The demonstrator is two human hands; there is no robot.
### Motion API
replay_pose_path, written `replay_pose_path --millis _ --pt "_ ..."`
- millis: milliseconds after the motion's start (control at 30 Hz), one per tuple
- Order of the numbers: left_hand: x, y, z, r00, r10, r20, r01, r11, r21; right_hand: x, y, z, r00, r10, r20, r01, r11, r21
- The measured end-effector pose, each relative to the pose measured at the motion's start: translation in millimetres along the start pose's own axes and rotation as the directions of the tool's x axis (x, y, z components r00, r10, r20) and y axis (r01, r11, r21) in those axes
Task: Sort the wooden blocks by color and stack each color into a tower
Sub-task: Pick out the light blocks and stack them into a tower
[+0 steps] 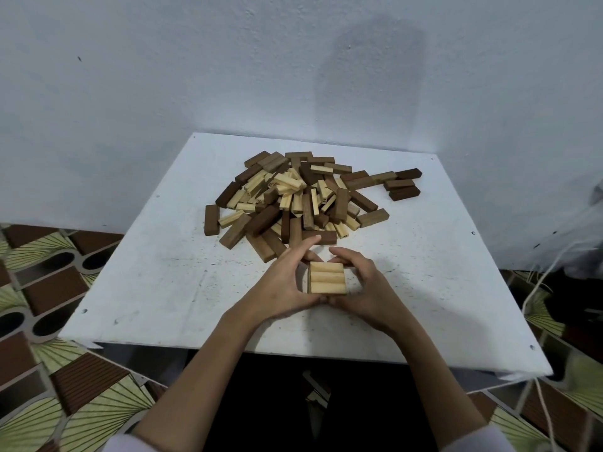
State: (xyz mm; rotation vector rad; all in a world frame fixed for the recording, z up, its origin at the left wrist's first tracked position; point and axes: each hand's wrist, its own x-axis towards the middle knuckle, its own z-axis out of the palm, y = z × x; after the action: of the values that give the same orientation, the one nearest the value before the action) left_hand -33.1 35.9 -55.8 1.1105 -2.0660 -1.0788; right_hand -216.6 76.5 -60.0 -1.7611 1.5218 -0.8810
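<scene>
Three pale wooden blocks [327, 277] lie side by side as a top layer near the front of the white table [156, 275], seemingly on a lower layer. The left hand [287, 282] and right hand [360, 282] cup this small stack, fingers curved against its sides, squaring it. Behind, touching nothing, the mixed heap of pale and brown blocks [293, 197] waits. Uneven squeezing could likely skew the layer, and a tower raised on it may lean.
</scene>
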Motion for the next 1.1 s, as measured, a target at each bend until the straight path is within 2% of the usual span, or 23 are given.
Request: replay_pose_path --millis 267,500,633,833,1100 --pt "-5 1 2 1.0 -0.017 -0.008 0.016 1.0 -0.01 -2 -1 1 1.0 -0.006 -0.011 0.006 1.0 -0.02" --pt "-22 1 19 0.996 -0.055 -0.069 0.055 0.998 -0.004 -19 -1 14 0.99 0.039 -0.135 -0.044 0.998 -0.038" --pt "-25 3 26 0.988 -0.073 -0.133 0.082 0.995 0.064 -22 -2 19 0.986 0.008 -0.166 -0.03 0.991 -0.134" --pt "-27 4 29 0.985 -0.051 -0.167 0.087 0.972 0.22 -21 1 24 0.992 -0.029 -0.122 -0.015 0.936 -0.351" --pt "-26 4 30 0.986 -0.042 -0.163 0.093 0.943 0.32 -20 6 27 0.996 0.016 -0.083 -0.054 0.876 -0.479"
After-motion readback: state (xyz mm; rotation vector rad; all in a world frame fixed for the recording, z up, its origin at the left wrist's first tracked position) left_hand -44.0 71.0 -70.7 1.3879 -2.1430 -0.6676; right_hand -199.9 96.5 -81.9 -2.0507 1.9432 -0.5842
